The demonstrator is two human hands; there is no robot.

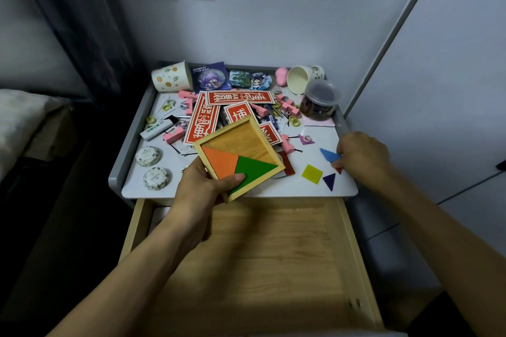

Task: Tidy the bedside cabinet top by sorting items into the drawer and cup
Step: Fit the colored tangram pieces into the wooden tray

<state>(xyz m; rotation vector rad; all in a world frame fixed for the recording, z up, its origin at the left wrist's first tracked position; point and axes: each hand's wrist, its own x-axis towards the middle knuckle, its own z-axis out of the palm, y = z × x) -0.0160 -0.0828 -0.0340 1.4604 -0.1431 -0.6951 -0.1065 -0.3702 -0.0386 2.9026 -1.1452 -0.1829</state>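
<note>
**A:** Wooden, the landmark: a square tangram tray (pixel 238 157) held tilted over the front edge of the cabinet top (pixel 290 189). How many pieces sat in it?

**B:** Two, an orange triangle (pixel 219 160) and a green triangle (pixel 253 168), both in the tray's near half; the far half showed bare wood. Right of the tray, loose on the top, lay a yellow square (pixel 312 174), a dark purple triangle (pixel 330 180), a blue piece (pixel 330 155) and a small red piece (pixel 339 170) mostly hidden by fingers. A pink triangle (pixel 305 140) lay a little farther back.

**A:** Cups?

**B:** Two paper cups behind the tray: one dotted cup (pixel 172 80) at the back left, tipped, and one cup on its side (pixel 304 80) at the back right with its mouth facing the camera. Two round floral tins (pixel 152 167) sat left of the tray, and one lidded clear jar (pixel 320 101) far right behind it.

**A:** And the hands?

**B:** The left hand (pixel 204 189) gripped the tray's near corner, thumb pressed on the green triangle, fingers underneath. The right hand (pixel 361 157) rested knuckles-up right of the tray, fingers curled narrowly at the blue and red pieces; whether it had them pinched I could not tell.

**A:** The drawer?

**B:** The open drawer (pixel 260 254) stood pulled out directly below the tray, showing only its wooden bottom.
</note>
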